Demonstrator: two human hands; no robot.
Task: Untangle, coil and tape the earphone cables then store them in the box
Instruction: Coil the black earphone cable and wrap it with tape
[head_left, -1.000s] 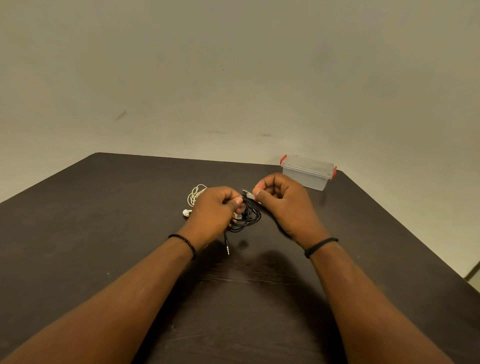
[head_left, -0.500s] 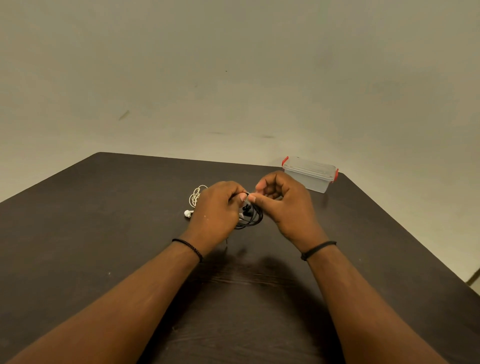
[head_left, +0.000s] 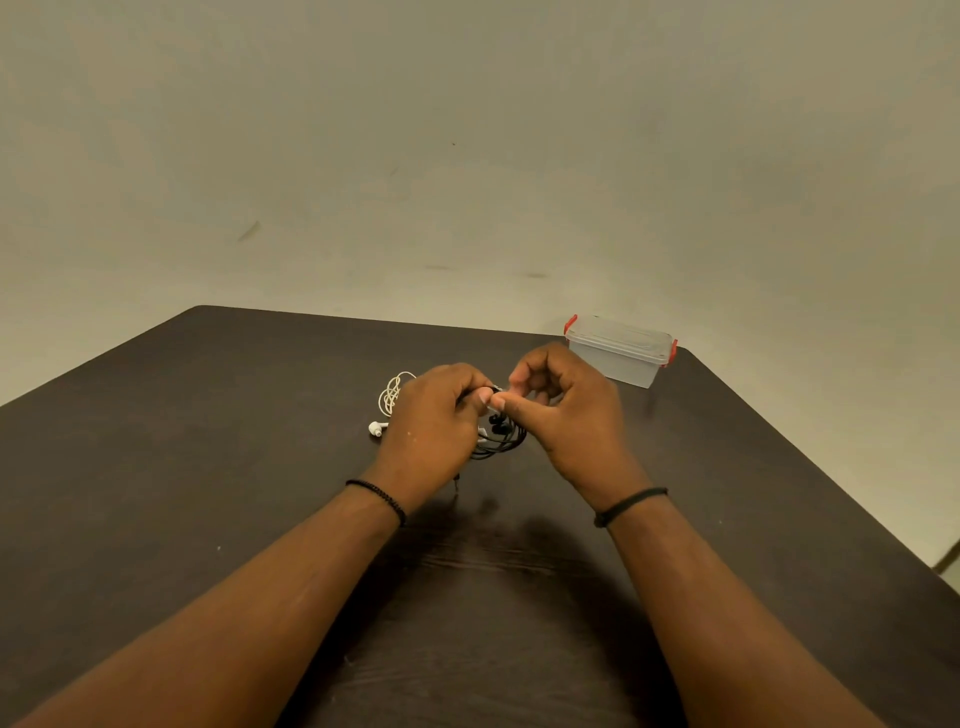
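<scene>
Now we see both hands raised just above the dark table (head_left: 208, 467), meeting over the black earphone cable (head_left: 501, 439). Our left hand (head_left: 434, 423) has its fingers curled around the black coil, thumb tip pressed forward, while our right hand (head_left: 563, 410) pinches something small at the top of the bundle between thumb and forefinger; we cannot tell whether that is tape or cable. Compared with a second ago, the two hands have closed in: the gap between the thumbs is gone and their tips now touch. The coil hangs tighter beneath them, and its plug (head_left: 456, 480) dangles close under the left wrist rather than out in the open. The white earphone cable (head_left: 392, 397) lies on the table just beyond the left hand, unchanged, with one earbud (head_left: 375, 428) showing beside it. The clear box (head_left: 618, 353) with red clips stays closed at the far right corner of the table.
</scene>
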